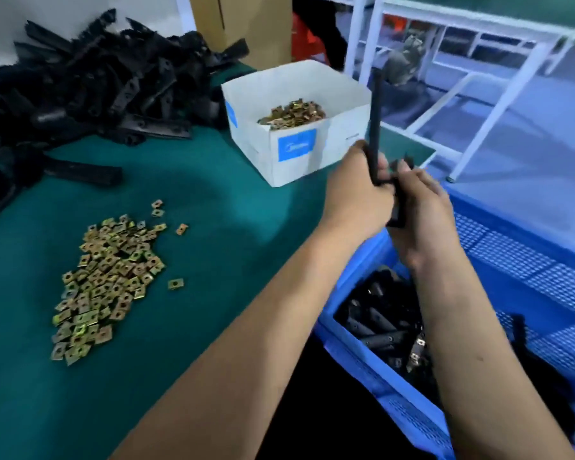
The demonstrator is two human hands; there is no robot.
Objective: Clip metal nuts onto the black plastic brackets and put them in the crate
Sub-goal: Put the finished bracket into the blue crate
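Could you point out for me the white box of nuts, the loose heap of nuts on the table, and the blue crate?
white box (292,151): head view, on its front wall.
loose heap of nuts (107,280): head view, middle of the pile.
blue crate (352,330): head view, on its near-left rim.

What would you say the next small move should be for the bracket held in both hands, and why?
Probably lower the bracket into the blue crate. Both the left hand and right hand grip it just above the crate, where finished brackets lie. Whether its nut is clipped on is hidden.
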